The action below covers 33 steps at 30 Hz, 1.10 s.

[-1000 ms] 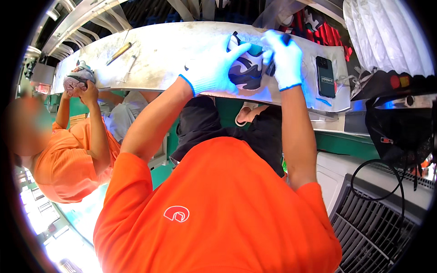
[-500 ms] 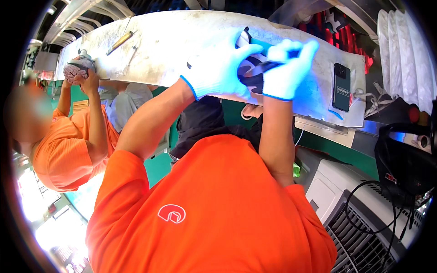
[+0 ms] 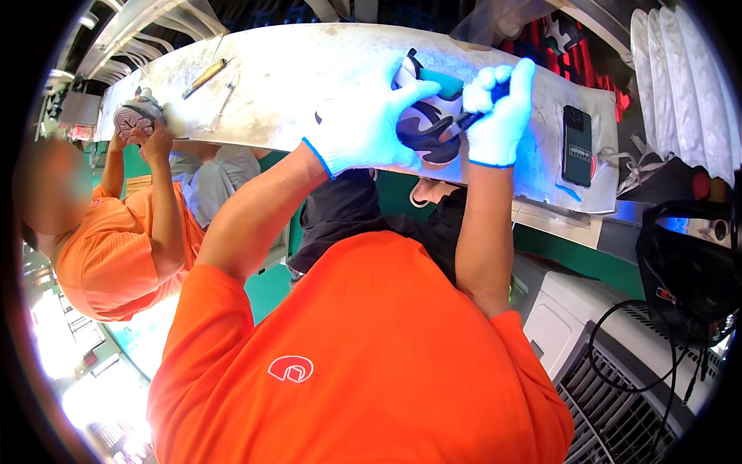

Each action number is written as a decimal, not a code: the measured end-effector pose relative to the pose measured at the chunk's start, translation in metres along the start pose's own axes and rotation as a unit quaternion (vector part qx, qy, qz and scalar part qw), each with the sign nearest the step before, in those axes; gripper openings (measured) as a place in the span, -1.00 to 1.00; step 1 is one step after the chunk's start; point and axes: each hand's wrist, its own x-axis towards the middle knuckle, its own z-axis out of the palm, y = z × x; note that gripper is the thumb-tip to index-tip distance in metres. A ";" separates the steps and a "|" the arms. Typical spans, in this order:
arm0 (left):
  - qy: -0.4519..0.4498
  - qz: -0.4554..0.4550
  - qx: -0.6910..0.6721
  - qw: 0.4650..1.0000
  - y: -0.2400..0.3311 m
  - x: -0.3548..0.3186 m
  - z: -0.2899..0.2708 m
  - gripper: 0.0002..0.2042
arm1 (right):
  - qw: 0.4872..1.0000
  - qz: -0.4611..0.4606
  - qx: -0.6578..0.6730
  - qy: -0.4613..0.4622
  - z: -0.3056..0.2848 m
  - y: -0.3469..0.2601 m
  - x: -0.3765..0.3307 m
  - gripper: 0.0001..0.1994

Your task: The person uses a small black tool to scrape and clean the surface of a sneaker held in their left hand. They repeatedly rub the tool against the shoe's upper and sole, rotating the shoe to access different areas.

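Note:
A shoe (image 3: 434, 150) in black, grey and white, with a teal part, lies on the workbench. My left hand (image 3: 357, 117), in a white knit glove with a blue cuff, grips it from the left, thumb across the upper side. Much of the shoe is hidden behind that hand. In my gloved right hand (image 3: 500, 120) is a slim dark pen-like tool (image 3: 464, 122), pinched between the fingers. Its pale tip points left and down at the shoe's dark part; whether it touches, I cannot tell.
The white, stained workbench (image 3: 278, 73) runs across the front. On it lie a dark phone (image 3: 577, 147) at the right and a yellow-handled tool (image 3: 205, 77) at the left. To my left a co-worker in orange holds a grey shoe (image 3: 139, 116). A black bag (image 3: 684, 271) hangs at the right.
My right hand has moved slightly right, drawing the tool back and showing more of the shoe's dark part. My left hand keeps its grip on the shoe.

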 end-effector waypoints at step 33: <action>0.045 0.034 0.057 0.997 0.003 -0.018 0.014 0.09 | 0.969 -0.033 -0.028 0.244 -0.014 0.040 -0.064 -0.65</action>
